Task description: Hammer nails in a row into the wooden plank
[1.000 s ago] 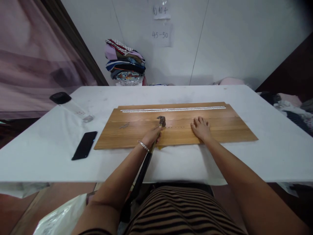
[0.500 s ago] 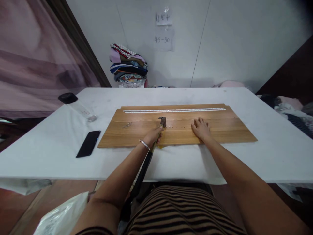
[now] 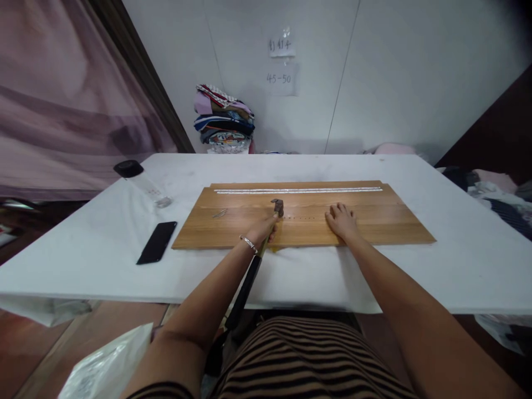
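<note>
A wooden board [image 3: 374, 224] lies on the white table [image 3: 457, 266]. My left hand [image 3: 262, 230] is closed round the neck of a hammer [image 3: 276, 207], whose metal head rests on the board and whose dark handle runs back under my forearm. A row of small nails [image 3: 301, 218] stands driven into the board just right of the hammer head. My right hand [image 3: 341, 220] lies flat on the board with fingers spread. A few loose nails [image 3: 220, 213] sit on the board's left part. A white strip [image 3: 299, 190] runs along the far edge.
A black phone [image 3: 157, 249] lies on the table left of the board. A clear bottle with a black cap [image 3: 141, 181] lies beyond it. Folded clothes [image 3: 224, 122] are stacked against the wall behind. A plastic bag [image 3: 103, 366] sits low left.
The view has shifted to the right and down a little; both hands and the hammer keep their places on the board.
</note>
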`<state>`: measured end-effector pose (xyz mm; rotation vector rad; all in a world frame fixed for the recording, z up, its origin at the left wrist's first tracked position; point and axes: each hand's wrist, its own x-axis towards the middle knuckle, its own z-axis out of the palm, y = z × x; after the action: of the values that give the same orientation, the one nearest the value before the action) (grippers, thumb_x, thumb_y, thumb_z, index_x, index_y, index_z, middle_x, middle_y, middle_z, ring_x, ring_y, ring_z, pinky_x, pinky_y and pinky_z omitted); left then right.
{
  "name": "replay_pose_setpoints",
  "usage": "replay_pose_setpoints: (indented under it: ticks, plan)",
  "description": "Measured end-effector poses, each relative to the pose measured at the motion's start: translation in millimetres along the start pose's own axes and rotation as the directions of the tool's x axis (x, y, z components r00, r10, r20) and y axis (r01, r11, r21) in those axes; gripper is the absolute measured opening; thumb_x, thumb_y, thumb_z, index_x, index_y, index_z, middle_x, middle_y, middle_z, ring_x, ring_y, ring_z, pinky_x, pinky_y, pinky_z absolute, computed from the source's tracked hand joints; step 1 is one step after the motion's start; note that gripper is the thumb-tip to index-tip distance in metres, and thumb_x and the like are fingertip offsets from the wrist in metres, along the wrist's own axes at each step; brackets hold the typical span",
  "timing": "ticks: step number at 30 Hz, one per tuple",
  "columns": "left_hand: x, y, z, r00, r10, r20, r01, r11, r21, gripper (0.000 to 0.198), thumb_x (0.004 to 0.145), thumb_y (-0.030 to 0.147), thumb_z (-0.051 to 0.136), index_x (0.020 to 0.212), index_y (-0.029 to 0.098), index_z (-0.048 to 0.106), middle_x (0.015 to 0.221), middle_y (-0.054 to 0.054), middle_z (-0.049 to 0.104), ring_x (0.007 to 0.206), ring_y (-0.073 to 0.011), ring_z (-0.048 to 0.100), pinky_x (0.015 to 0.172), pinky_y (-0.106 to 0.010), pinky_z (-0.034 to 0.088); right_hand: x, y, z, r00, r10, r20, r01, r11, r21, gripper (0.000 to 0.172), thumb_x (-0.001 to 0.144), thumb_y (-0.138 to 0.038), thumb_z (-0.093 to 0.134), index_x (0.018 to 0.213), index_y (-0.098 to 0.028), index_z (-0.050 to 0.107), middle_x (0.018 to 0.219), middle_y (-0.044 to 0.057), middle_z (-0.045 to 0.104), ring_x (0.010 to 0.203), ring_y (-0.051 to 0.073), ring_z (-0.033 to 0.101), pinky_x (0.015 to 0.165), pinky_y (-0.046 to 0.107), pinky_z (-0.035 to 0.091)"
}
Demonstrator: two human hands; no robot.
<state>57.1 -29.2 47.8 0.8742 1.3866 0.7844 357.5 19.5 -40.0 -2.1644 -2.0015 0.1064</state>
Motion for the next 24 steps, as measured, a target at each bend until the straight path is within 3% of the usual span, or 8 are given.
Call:
replay_pose_setpoints:
  ticks: [16,24]
  plan:
    - [2.8,-2.2,1.9,1.0,0.0,-0.008,0.0,1.0,-0.021,0.028,0.101,0.043,0.066,0.093,0.016,0.066,0.059,0.006,0.052,0.038,-0.0065,0.039,0.039,-0.02,0.027,2.3,3.0,3.0,0.999,-0.017,-0.033,0.018,1.0,0.025,0.044,0.107,-0.043,0.038,0.131,-0.022,0.069,0.15,0.019,0.062,0.143,0.035,0.048,0.115,0.056,0.036]
    - [0.3,0.0,1.8,1.0,-0.009,-0.021,0.009,1.0,-0.016,0.027,0.102,0.04,0.065,0.09,0.016,0.065,0.059,0.005,0.053,0.039,-0.0068,0.039,0.04,-0.021,0.028,1.8,1.5,1.6,1.0,0.002,-0.01,-0.002,1.0,0.024,0.046,0.107,-0.042,0.038,0.135,-0.021,0.067,0.155,0.02,0.06,0.146,0.035,0.047,0.117,0.057,0.036]
